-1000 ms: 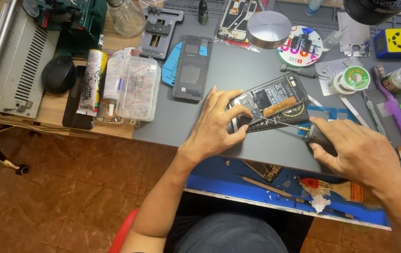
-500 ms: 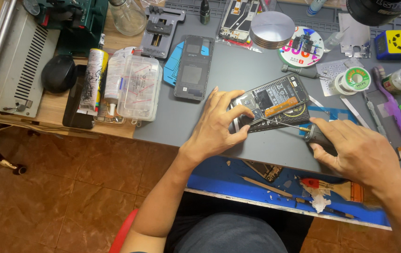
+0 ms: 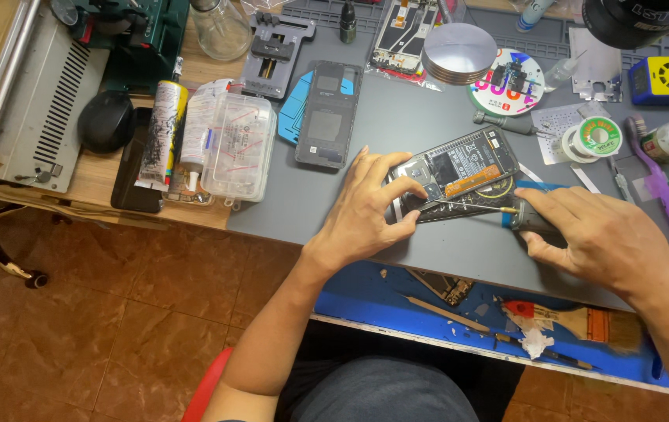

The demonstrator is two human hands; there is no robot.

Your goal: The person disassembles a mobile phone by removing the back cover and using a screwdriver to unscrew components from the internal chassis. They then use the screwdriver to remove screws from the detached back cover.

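An opened phone (image 3: 459, 173) with its back cover off lies on a grey work mat (image 3: 397, 117), showing its boards and battery. My left hand (image 3: 369, 211) presses on the phone's left end, fingers curled over the edge. My right hand (image 3: 596, 234) grips the dark handle of a screwdriver (image 3: 506, 209). Its thin shaft reaches left across the lower part of the phone, and the tip rests near my left fingertips.
A dark phone back cover (image 3: 329, 113) lies on the mat, left of the phone. A clear plastic box (image 3: 237, 147) and glue tubes (image 3: 161, 133) stand further left. A round metal disc (image 3: 459, 51), solder spool (image 3: 598, 139), purple tool (image 3: 658, 184) and brush (image 3: 576, 320) surround the work spot.
Both hands stay on the phone and the screwdriver. The view has shifted slightly; the screwdriver tip sits a little further in on the phone.
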